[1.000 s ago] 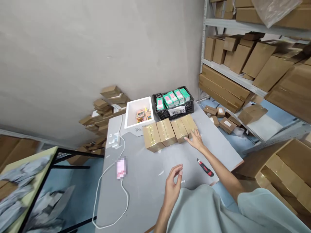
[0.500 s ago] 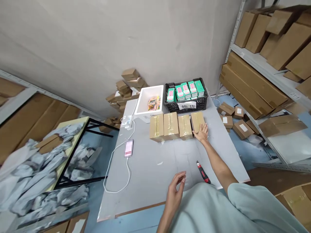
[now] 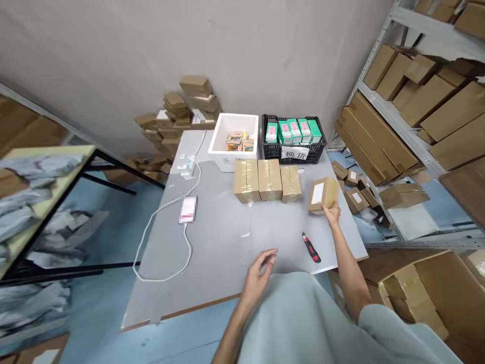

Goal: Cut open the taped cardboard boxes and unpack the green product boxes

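Observation:
My right hand grips a small taped cardboard box near the table's right side; a white label shows on the box's left face. To its left, three more taped cardboard boxes stand in a row, apart from the held one. My left hand hovers over the front edge of the table with fingers loosely curved and apart, nothing in it. Between the two hands lies a red and black utility knife on the tabletop.
A white foam bin with small packets and a black crate of green boxes stand at the table's back. A phone and white cable lie left. Shelves with cartons rise right; an open carton sits below.
My right hand has closed on the rightmost box and pulled it right, away from the row, turning its labelled face into view. My left hand stays empty. The camera view has shifted.

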The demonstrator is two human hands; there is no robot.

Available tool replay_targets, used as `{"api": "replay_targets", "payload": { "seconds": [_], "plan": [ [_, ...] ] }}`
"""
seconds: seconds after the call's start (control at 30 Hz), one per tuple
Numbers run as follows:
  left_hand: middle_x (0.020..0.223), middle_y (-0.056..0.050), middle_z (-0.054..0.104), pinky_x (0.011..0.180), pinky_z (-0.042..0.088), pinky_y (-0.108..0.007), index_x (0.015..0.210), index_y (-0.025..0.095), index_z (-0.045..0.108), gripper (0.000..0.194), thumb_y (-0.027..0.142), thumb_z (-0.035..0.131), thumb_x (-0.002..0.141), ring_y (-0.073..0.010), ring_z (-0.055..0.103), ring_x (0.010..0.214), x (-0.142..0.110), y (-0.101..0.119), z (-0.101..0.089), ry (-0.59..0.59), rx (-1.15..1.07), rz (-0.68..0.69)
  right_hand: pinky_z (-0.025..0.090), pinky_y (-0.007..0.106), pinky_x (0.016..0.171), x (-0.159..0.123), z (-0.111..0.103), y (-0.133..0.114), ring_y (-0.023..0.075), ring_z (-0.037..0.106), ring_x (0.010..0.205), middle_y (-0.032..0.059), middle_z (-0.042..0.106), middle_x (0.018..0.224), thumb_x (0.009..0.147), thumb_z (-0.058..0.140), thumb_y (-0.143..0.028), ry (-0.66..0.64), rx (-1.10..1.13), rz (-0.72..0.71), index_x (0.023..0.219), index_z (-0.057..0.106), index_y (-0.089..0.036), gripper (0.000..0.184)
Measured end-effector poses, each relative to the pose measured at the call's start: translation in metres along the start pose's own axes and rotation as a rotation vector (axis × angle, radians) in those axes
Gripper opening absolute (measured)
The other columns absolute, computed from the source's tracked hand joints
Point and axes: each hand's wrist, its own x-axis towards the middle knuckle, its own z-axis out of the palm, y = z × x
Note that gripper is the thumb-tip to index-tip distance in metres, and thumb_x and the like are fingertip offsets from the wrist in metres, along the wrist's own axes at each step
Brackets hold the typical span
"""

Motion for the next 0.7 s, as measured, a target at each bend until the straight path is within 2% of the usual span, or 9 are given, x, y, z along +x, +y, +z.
{"api": "replay_targets", "payload": {
  "seconds": [0.07,0.17,0.27,0.37,0.47,0.57,0.63,0.7],
  "plan": [
    [0.128,-0.014,0.087,0.118,0.062,-0.049,0.125,0.024,0.085,0.058,0.074,0.068,0.099,-0.0328,0.082,0.124,-0.002,-0.02,-0.029,0.032,-0.014,-0.035,0.055,0.055,0.121,-0.054,-0.013,0.026,0.0439,0.065,0.146,0.0284,0.069,0.154,0.086,0.077,-0.057,-0.001,-0.023,0.038,0.169,0.05,-0.007,0.101],
    [0.128,-0.013,0.087,0.119,0.061,-0.05,0.122,0.024,0.083,0.06,0.076,0.071,0.094,-0.0336,0.082,0.124,0.0,-0.049,-0.074,0.066,-0.002,-0.095,0.048,0.051,0.132,-0.14,-0.015,0.052,0.0432,0.056,0.157,0.0298,0.062,0.162,0.086,0.075,-0.056,-0.043,-0.015,0.022,0.171,0.047,-0.004,0.103],
    [0.126,-0.013,0.087,0.117,0.062,-0.05,0.12,0.024,0.081,0.058,0.073,0.073,0.089,-0.034,0.082,0.12,0.007,-0.074,-0.115,0.055,0.029,-0.14,0.042,0.052,0.138,-0.213,0.0,0.055,0.0421,0.051,0.162,0.0284,0.056,0.17,0.09,0.072,-0.053,-0.185,-0.114,-0.096,0.176,0.043,-0.006,0.103],
    [0.138,-0.015,0.083,0.119,0.06,-0.051,0.126,0.022,0.077,0.054,0.06,0.074,0.088,-0.034,0.081,0.123,0.018,-0.096,-0.151,0.057,0.048,-0.19,0.035,0.059,0.142,-0.266,0.024,0.041,0.0426,0.036,0.174,0.0237,0.042,0.183,0.093,0.074,-0.055,-0.384,-0.269,-0.339,0.184,0.032,-0.015,0.108],
    [0.157,-0.021,0.073,0.115,0.062,-0.051,0.144,0.018,0.07,0.061,0.044,0.073,0.09,-0.0332,0.081,0.124,0.03,-0.116,-0.177,0.084,0.088,-0.269,0.031,0.061,0.144,-0.295,0.048,0.019,0.0436,0.026,0.178,0.0238,0.029,0.191,0.091,0.083,-0.052,-0.624,-0.352,-0.631,0.187,0.03,-0.017,0.115],
    [0.162,-0.024,0.069,0.114,0.063,-0.05,0.153,0.015,0.065,0.067,0.038,0.075,0.091,-0.0343,0.08,0.128,0.035,-0.131,-0.19,0.056,0.139,-0.345,0.027,0.062,0.145,-0.303,0.067,-0.001,0.0453,0.023,0.179,0.0252,0.024,0.193,0.087,0.089,-0.036,-0.826,-0.398,-0.888,0.186,0.036,-0.016,0.114],
    [0.16,-0.024,0.071,0.116,0.062,-0.05,0.156,0.015,0.064,0.068,0.037,0.076,0.092,-0.0345,0.079,0.13,0.033,-0.14,-0.19,0.017,0.15,-0.372,0.025,0.063,0.146,-0.298,0.073,-0.009,0.0449,0.019,0.181,0.0241,0.022,0.194,0.085,0.087,-0.027,-0.889,-0.412,-0.976,0.186,0.036,-0.016,0.113],
    [0.159,-0.023,0.072,0.116,0.062,-0.05,0.158,0.015,0.063,0.07,0.037,0.077,0.092,-0.0338,0.08,0.128,0.029,-0.149,-0.185,-0.017,0.14,-0.383,0.023,0.061,0.147,-0.288,0.074,-0.011,0.0419,0.012,0.184,0.0226,0.019,0.196,0.088,0.083,-0.024,-0.902,-0.41,-0.997,0.187,0.03,-0.014,0.113]
  ]
}}
